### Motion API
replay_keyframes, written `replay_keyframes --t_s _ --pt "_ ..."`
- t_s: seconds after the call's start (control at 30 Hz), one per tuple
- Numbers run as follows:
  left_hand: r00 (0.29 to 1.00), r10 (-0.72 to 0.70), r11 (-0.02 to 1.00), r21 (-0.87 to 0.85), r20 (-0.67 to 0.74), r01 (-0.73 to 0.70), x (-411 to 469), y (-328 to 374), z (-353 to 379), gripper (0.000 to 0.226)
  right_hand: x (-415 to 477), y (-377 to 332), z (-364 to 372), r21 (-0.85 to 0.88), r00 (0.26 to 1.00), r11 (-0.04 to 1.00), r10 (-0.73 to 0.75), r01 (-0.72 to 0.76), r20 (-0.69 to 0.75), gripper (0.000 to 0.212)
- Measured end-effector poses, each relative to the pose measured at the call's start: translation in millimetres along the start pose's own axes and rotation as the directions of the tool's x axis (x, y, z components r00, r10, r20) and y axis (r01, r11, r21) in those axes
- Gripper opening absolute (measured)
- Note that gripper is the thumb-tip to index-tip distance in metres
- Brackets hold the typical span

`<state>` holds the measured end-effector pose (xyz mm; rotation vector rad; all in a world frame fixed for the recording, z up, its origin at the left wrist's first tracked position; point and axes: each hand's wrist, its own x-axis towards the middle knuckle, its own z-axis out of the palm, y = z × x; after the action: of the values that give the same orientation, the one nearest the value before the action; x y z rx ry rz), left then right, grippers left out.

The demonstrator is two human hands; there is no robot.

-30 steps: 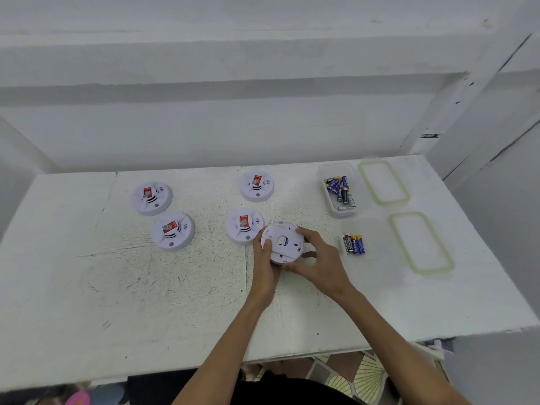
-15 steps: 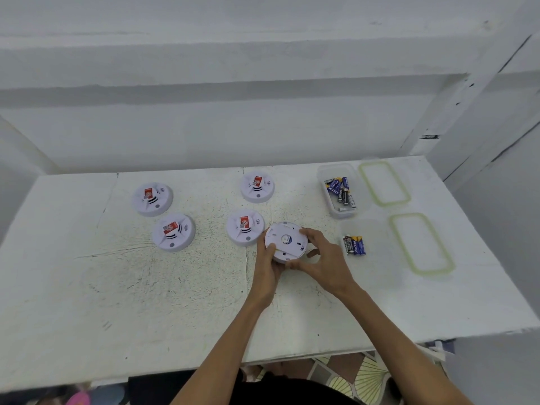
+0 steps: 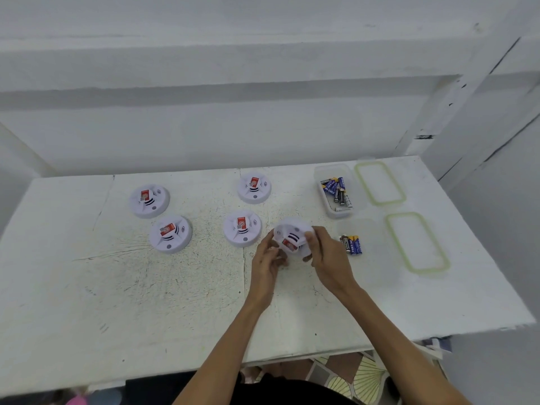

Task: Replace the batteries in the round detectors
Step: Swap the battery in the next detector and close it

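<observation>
Round white plastic detector point(image 3: 292, 239), red label visible, is gripped tilted by left hand point(image 3: 267, 260) and right hand point(image 3: 330, 260) above white table point(image 3: 146, 302).

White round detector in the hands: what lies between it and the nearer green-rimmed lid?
Head view: the right hand holding the white round detector, then a cluster of blue-and-black batteries on the white table.
</observation>
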<state>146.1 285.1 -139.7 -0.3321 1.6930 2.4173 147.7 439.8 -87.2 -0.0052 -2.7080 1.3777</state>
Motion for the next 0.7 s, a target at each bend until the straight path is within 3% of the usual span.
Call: replay_keyframes --t_s 0.17,0.27,0.4,0.53,0.7 --pt "0.994 0.092 0.985 0.138 0.06 -0.1 -7.0 2.0 2.6 0.045 1.1 -0.9 0.0 0.241 0.992 0.963 0.124 -0.121 0.002 0.031" --pt "0.996 0.068 0.989 0.128 0.049 -0.074 -7.8 2.4 1.2 0.044 0.7 -2.7 1.5 0.317 0.982 0.93 0.185 -0.185 0.03 0.032" --pt "0.999 0.044 0.995 0.086 0.002 -0.044 -6.6 2.2 -0.4 0.038 2.5 -6.6 5.1 0.302 0.948 0.899 0.302 -0.317 0.096 0.031" --pt "0.994 -0.044 0.999 -0.032 -0.096 0.041 -9.0 6.9 3.3 0.012 7.8 -2.1 1.1 0.19 0.926 0.906 0.368 -0.378 0.088 0.031" --pt "0.997 -0.032 0.999 0.009 -0.074 0.032 -7.6 6.8 5.3 0.026 16.4 -1.6 -3.2 0.249 0.896 0.862 0.407 -0.441 0.176 0.032"
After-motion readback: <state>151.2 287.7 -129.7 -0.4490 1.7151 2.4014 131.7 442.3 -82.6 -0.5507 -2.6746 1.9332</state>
